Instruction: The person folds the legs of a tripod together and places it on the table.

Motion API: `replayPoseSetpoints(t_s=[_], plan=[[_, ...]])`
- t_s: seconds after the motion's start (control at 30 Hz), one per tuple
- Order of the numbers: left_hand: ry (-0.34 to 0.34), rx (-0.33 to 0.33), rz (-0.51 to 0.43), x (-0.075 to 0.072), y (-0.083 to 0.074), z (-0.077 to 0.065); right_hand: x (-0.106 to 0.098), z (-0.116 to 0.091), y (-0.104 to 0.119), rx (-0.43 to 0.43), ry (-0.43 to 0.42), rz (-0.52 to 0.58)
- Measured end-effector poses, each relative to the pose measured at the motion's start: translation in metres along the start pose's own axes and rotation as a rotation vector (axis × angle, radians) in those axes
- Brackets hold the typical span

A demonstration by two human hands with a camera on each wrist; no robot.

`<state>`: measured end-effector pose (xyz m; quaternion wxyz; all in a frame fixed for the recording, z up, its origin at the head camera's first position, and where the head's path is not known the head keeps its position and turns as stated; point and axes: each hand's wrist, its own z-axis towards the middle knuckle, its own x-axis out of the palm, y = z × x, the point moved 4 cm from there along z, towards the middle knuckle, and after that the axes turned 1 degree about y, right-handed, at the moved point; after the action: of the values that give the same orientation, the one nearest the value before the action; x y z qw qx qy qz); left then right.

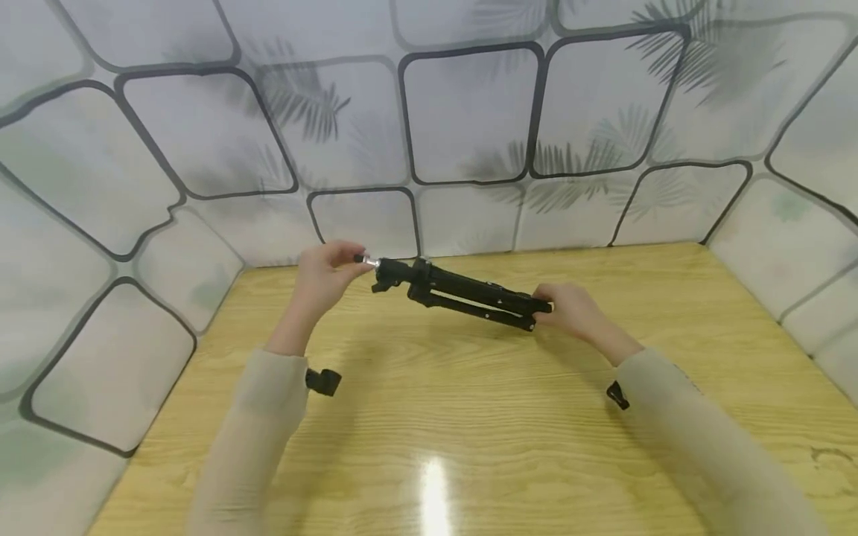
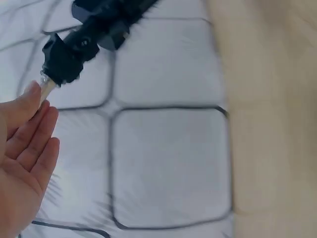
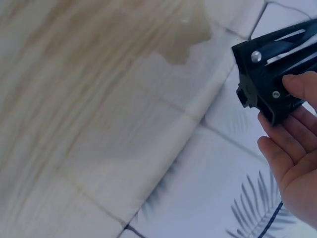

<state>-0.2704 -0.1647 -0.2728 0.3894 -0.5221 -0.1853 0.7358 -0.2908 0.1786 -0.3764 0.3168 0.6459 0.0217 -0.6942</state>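
Note:
A folded black tripod stand [image 1: 479,292] is held up over the table between both hands, tilted with its right end lower. My left hand [image 1: 324,277] pinches the thin silver rod at its left end between thumb and fingers. In the left wrist view the rod meets a black collar [image 2: 62,59] with knobs beyond it. My right hand [image 1: 570,309] grips the foot end, where the folded legs come together. The right wrist view shows the leg ends [image 3: 267,79] with round rivets, the thumb on top and the fingers beneath.
Below lies a wood-grain table [image 1: 415,417] with a bright light reflection near its front. Patterned panels [image 1: 472,119] with leaf prints and dark outlines rise behind it and at both sides. Black straps with small mounts [image 1: 324,382] sit at the wrists.

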Motion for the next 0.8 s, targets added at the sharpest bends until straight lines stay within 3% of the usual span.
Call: replayPoseSetpoints(t_s=[0.2, 0.3, 0.43, 0.63, 0.67, 0.8], plan=[[0.269, 0.000, 0.247, 0.029, 0.050, -0.017, -0.007, -0.002, -0.007, 0.018, 0.027, -0.062], [0.392, 0.004, 0.324, 0.045, 0.066, -0.022, -0.005, -0.003, -0.008, 0.012, 0.044, -0.083], [0.499, -0.007, 0.391, 0.062, 0.079, -0.027, 0.000, -0.003, -0.008, 0.012, 0.077, -0.104], [0.518, -0.040, 0.408, 0.075, 0.088, -0.030, 0.002, -0.002, -0.007, 0.005, 0.091, -0.091], [0.501, -0.012, 0.385, 0.078, 0.098, -0.028, 0.001, -0.002, -0.007, 0.002, 0.093, -0.085], [0.497, 0.000, 0.369, 0.079, 0.098, -0.026, -0.001, -0.001, -0.009, -0.001, 0.107, -0.063]])
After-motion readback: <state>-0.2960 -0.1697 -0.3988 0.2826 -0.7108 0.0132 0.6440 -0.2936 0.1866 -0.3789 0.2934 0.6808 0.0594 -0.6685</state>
